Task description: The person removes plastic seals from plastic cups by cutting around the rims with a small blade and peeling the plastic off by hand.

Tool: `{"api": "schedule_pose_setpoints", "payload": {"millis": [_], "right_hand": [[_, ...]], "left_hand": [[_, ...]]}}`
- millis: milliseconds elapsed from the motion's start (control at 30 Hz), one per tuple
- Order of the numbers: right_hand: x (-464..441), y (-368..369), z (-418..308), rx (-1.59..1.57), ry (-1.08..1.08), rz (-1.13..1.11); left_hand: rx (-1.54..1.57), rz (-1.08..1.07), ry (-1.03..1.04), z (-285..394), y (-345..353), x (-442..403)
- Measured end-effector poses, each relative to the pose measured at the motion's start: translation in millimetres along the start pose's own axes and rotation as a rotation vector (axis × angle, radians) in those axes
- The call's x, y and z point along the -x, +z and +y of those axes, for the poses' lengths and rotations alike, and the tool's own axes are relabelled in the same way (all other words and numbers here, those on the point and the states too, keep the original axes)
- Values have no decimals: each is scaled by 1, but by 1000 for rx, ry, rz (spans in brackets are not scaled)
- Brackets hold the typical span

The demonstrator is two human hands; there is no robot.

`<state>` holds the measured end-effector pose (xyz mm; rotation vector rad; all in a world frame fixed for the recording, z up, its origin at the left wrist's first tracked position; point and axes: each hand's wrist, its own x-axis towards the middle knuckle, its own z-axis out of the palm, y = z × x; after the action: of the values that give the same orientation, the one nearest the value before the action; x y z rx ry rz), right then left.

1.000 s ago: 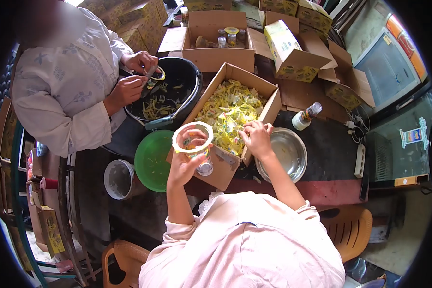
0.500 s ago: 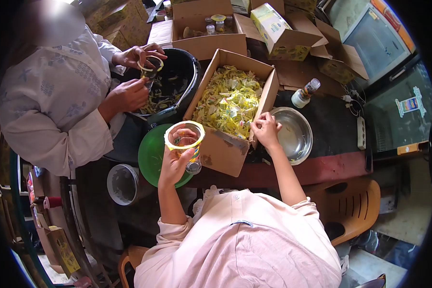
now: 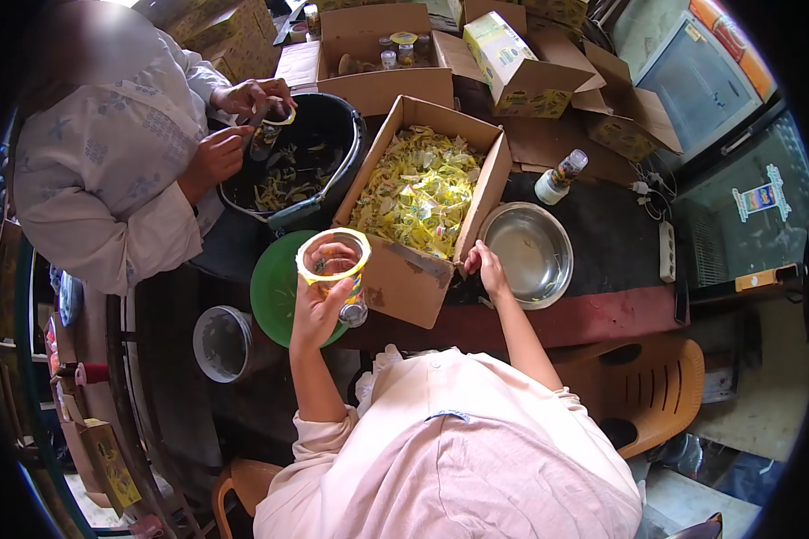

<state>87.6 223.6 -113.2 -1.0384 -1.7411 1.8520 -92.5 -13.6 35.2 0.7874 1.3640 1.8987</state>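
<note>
My left hand (image 3: 316,310) is wrapped round a clear plastic cup (image 3: 355,278) with a coloured print and a ragged yellow rim. The cup's open mouth faces up toward me, over the green basin (image 3: 268,292). My right hand (image 3: 485,269) is at the near right corner of a cardboard box (image 3: 411,292), beside a steel bowl (image 3: 559,238). Its fingers are curled together; whatever they hold is hidden. Inside the box lies a heap of yellow and whitish strips (image 3: 418,193).
At left, a person (image 3: 108,171) works on another clear cup (image 3: 265,135) over a black bucket (image 3: 360,162). A bottle (image 3: 562,175) stands behind the bowl. Open cartons (image 3: 386,87) line the back. A grey bucket (image 3: 225,346) is at lower left, an orange chair (image 3: 656,386) at right.
My right hand has come down from the box's right edge to its near corner. The cup stays in my left hand. The other person's hands and cup have shifted, and the whole view has moved slightly.
</note>
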Motion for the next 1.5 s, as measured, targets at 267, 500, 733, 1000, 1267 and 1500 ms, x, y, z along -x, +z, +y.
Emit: {"api": "schedule_pose_setpoints", "payload": {"millis": [267,500,733,1000,1267,1500], "right_hand": [[-2,-8,2,382,-9,13],[40,12,-39,710,-471,150],[14,46,-51,888,-542,46],[-17,52,-53,884,-347,-223],[-18,41,-69,686,-285,-241],[-14,24,-84,-348,-22,-161]], "left_hand": [[-81,-14,5,-9,23,9],[-95,55,0,-15,28,21],[-164,49,50,-13,35,14],[-154,87,32,-14,39,4],[-153,129,126,-31,46,-25],[-91,198,139,-35,56,-45]]}}
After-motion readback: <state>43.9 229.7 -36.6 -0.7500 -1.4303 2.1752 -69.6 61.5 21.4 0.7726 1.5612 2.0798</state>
